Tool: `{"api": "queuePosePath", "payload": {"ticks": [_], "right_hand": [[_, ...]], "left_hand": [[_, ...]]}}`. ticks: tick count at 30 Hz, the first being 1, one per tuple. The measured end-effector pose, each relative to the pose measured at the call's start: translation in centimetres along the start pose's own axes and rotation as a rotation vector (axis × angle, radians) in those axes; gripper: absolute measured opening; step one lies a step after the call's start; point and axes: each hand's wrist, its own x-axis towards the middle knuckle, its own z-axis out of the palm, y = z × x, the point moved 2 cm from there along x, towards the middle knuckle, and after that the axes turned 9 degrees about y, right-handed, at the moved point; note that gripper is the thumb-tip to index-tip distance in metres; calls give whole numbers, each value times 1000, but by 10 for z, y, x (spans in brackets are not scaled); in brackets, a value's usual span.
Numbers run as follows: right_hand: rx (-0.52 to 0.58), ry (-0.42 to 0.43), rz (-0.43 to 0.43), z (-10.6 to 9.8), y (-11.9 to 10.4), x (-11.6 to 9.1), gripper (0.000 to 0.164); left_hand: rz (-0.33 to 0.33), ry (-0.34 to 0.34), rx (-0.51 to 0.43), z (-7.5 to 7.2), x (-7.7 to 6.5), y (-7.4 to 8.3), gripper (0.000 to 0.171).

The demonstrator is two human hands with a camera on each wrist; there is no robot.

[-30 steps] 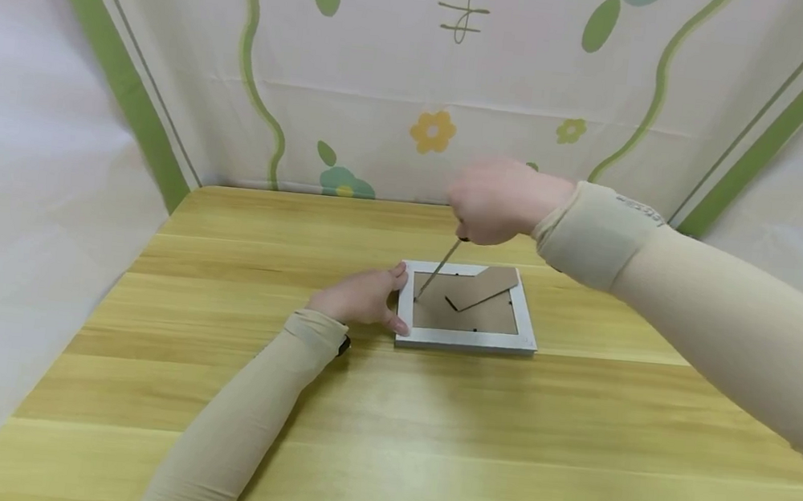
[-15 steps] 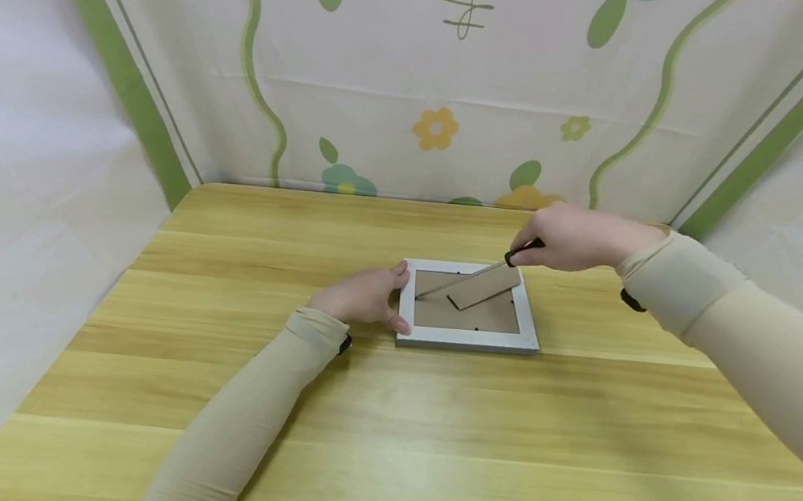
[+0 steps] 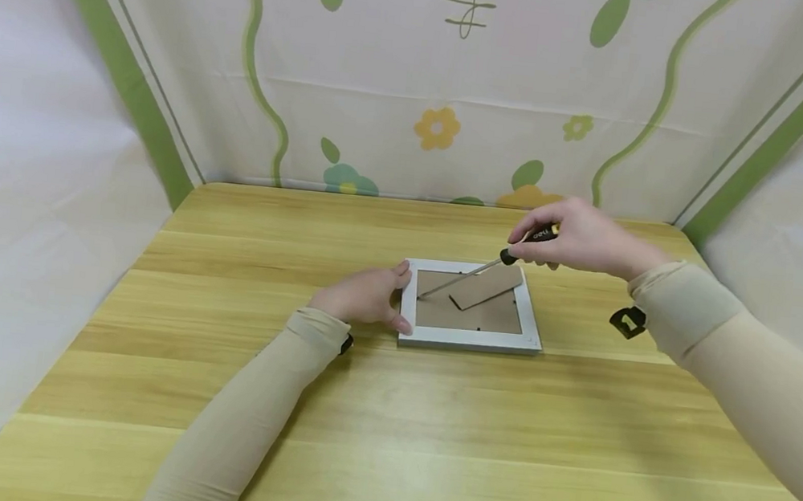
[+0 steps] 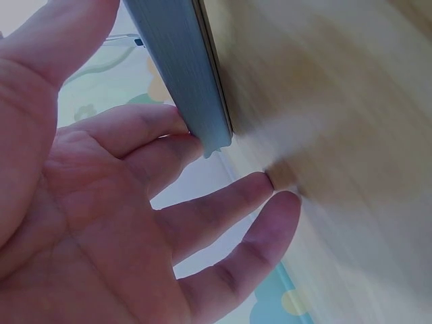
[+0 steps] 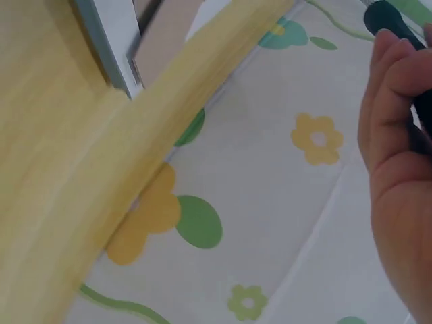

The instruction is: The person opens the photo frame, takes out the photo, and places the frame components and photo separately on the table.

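Note:
A picture frame with a white border lies face down on the table, its brown backing board and slanted stand flap facing up. My left hand holds its left side, thumb at the near corner and fingers at the far one. In the left wrist view, two fingers touch the frame's grey edge; the other two reach down to the wood. My right hand grips the black handle of a screwdriver, which slants down left. Its tip meets the backing's left edge, by a small dark tab.
The wooden table extends on all sides of the frame. A white cloth backdrop printed with flowers stands right behind its far edge, and white cloth hangs at left and right.
My right hand has moved right and lower, tilting the screwdriver from steep to a shallow slant; its tip stays at the same spot. My left hand and the frame have stayed put.

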Motion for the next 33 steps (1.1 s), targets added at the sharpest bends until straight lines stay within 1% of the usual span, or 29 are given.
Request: {"api": "queuePosePath", "payload": {"ticks": [3, 6, 11, 13, 15, 19, 22, 25, 28, 33], "right_hand": [[177, 45, 56, 6, 8, -6, 28], [296, 109, 80, 12, 15, -12, 31], [359, 287, 97, 28, 16, -24, 34], [380, 345, 106, 34, 13, -27, 35], [385, 385, 117, 38, 8, -29, 34], [390, 403, 136, 43, 0, -30, 34], [401, 400, 148, 45, -1, -29, 38], [435, 398, 169, 46, 5, -30, 41], [494, 399, 208, 48, 13, -30, 43], [592, 399, 240, 49, 24, -31, 38]], "left_hand": [[2, 0, 3, -1, 0, 0, 104], [3, 1, 2, -1, 0, 1, 105], [5, 5, -2, -1, 0, -1, 104], [0, 5, -9, -1, -1, -3, 104], [-6, 4, -12, -2, -1, -5, 104], [-14, 7, -19, -2, -2, -8, 104], [-14, 8, -24, -2, -3, -8, 104], [-14, 7, -27, -3, -4, -7, 104], [-8, 5, -15, -3, -4, -7, 105], [-2, 7, -10, -3, -3, -8, 105]]}}
